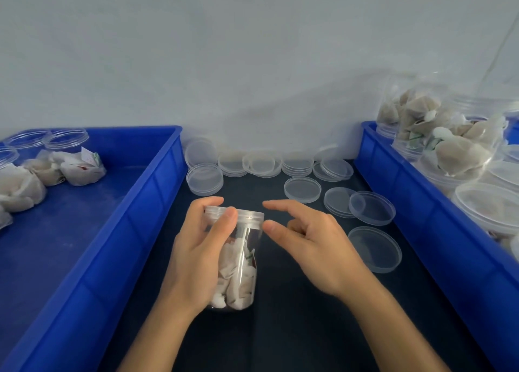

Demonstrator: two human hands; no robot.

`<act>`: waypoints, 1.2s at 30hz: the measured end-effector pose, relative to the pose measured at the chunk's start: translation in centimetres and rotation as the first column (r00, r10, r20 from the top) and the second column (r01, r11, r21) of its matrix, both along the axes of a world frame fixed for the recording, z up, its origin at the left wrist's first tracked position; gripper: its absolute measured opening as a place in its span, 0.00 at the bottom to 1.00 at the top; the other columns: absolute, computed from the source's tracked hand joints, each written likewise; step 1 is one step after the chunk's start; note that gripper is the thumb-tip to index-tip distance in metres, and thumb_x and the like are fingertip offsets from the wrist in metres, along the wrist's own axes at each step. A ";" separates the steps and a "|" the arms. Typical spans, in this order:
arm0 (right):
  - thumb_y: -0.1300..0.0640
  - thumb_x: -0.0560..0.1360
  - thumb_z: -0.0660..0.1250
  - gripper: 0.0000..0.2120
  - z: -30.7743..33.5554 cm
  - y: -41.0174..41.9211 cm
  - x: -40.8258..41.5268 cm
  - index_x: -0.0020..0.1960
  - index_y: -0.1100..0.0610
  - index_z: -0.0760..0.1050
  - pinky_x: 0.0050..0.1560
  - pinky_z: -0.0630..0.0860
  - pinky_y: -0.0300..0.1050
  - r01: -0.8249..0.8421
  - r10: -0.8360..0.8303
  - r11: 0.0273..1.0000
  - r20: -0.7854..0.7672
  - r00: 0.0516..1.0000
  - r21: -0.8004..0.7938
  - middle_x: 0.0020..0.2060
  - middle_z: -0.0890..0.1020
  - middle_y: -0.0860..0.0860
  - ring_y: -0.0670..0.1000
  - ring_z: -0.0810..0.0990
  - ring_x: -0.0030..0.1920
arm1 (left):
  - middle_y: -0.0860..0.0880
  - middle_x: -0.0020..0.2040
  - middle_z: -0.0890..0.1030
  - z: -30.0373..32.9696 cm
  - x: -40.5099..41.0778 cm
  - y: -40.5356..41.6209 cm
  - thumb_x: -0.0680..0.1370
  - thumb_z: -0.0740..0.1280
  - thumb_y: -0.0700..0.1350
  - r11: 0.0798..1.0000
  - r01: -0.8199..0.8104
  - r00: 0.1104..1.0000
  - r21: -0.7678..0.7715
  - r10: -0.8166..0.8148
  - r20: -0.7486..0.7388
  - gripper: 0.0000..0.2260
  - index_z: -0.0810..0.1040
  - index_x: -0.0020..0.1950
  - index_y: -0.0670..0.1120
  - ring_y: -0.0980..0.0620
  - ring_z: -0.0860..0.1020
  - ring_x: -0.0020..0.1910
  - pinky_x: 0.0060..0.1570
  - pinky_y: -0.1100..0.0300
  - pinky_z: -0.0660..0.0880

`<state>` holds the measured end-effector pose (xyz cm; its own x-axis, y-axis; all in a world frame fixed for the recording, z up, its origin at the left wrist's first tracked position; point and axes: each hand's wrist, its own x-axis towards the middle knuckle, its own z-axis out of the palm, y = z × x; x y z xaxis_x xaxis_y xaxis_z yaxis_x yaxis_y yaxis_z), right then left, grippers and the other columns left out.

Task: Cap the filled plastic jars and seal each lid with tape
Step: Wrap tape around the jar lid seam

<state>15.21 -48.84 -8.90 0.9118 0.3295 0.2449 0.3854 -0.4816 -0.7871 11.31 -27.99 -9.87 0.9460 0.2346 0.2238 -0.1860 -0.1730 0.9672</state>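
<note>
A small packing workstation against a plain white wall [252,48]. Blue plastic bins [157,192] flank a dark surface [295,315]. They hold filled sachets [81,169] and clear jars [449,135]; loose lids [302,189] lie between.

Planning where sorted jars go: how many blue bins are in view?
2: one blue bin left of the dark table, one right, both cut off by the frame.

Both forearms are showing bare, reaching in from the lower frame; the left hand [196,255] and right hand [311,248] are wearing nothing: no gloves, rings or sleeves.

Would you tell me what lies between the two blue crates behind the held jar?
In the head view, loose clear lids on the dark table.
</note>
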 end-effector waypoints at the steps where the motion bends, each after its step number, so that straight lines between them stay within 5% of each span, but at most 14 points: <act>1: 0.36 0.81 0.66 0.16 -0.1 0.1 0.0 0.69 0.33 0.74 0.38 0.67 0.42 -0.002 0.002 1.000 -0.005 1.000 0.018 0.27 0.73 0.47 0.44 0.71 0.30 | 0.58 0.50 0.84 0.0 0.0 0.1 0.72 0.65 0.71 1.000 0.001 1.000 -0.009 -0.001 0.003 0.21 0.78 0.60 0.64 0.59 0.84 0.47 0.50 0.55 0.77; 12: 0.32 0.79 0.61 0.16 0.0 1.0 -0.5 0.63 0.33 0.77 0.37 0.67 0.46 -0.062 0.067 0.997 -0.093 0.993 0.054 0.27 0.69 0.45 0.44 0.67 0.30 | 0.43 0.54 0.83 -0.4 0.3 0.8 0.78 0.66 0.65 0.972 0.164 0.982 -0.171 -0.177 -0.067 0.22 0.79 0.62 0.50 0.42 0.85 0.49 0.46 0.52 0.83; 18: 0.34 0.79 0.64 0.13 0.3 1.2 -0.9 0.59 0.35 0.79 0.38 0.67 0.44 -0.002 0.005 0.999 -0.057 0.998 0.050 0.26 0.73 0.42 0.44 0.71 0.30 | 0.54 0.59 0.84 -0.5 0.4 1.0 0.73 0.64 0.72 0.979 0.163 0.981 -0.127 -0.174 -0.088 0.25 0.77 0.67 0.66 0.51 0.86 0.58 0.59 0.48 0.80; 24: 0.29 0.75 0.63 0.18 0.7 2.1 -1.7 0.59 0.34 0.78 0.43 0.77 0.46 0.151 -0.149 0.988 0.041 0.988 -0.038 0.37 0.83 0.36 0.42 0.81 0.40 | 0.65 0.54 0.83 0.6 -0.3 0.4 0.72 0.63 0.71 0.982 -0.146 0.987 0.119 0.137 0.079 0.26 0.78 0.65 0.61 0.64 0.83 0.51 0.46 0.67 0.78; 27: 0.25 0.72 0.58 0.24 0.7 2.9 -2.3 0.61 0.35 0.76 0.43 0.78 0.44 0.205 -0.198 0.978 0.127 0.972 -0.044 0.40 0.82 0.32 0.38 0.82 0.42 | 0.65 0.55 0.84 0.6 -0.7 -0.6 0.72 0.63 0.71 0.986 -0.075 0.996 0.150 0.068 0.055 0.30 0.72 0.73 0.63 0.62 0.85 0.53 0.51 0.58 0.81; 30: 0.34 0.77 0.58 0.19 0.6 2.9 -2.1 0.66 0.35 0.74 0.42 0.73 0.43 0.131 -0.128 0.991 0.074 0.989 -0.035 0.36 0.81 0.35 0.41 0.79 0.38 | 0.68 0.55 0.82 0.2 -0.5 -0.7 0.72 0.61 0.74 0.979 -0.050 0.999 0.199 0.050 0.004 0.33 0.64 0.75 0.67 0.63 0.84 0.53 0.56 0.49 0.81; 33: 0.48 0.84 0.59 0.16 0.4 2.2 -1.6 0.69 0.35 0.73 0.41 0.68 0.41 0.039 -0.038 0.999 -0.004 0.999 0.035 0.30 0.76 0.44 0.45 0.75 0.33 | 0.64 0.55 0.84 0.0 -0.1 -0.2 0.72 0.63 0.73 0.995 -0.031 0.999 0.097 0.032 -0.011 0.29 0.68 0.72 0.67 0.58 0.86 0.51 0.51 0.51 0.83; 36: 0.47 0.84 0.61 0.16 0.5 1.7 -1.3 0.70 0.34 0.71 0.40 0.68 0.40 0.029 -0.027 0.999 0.062 0.998 -0.019 0.31 0.77 0.44 0.46 0.75 0.34 | 0.59 0.55 0.85 0.0 0.1 0.3 0.73 0.66 0.71 1.000 0.001 1.000 -0.003 -0.001 -0.012 0.25 0.72 0.69 0.67 0.53 0.87 0.50 0.50 0.50 0.83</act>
<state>13.86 -47.16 -8.43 0.9042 0.3096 0.2943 0.4189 -0.5085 -0.7523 11.43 -27.68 -9.87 0.9489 0.2339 0.2118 -0.1747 -0.1696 0.9699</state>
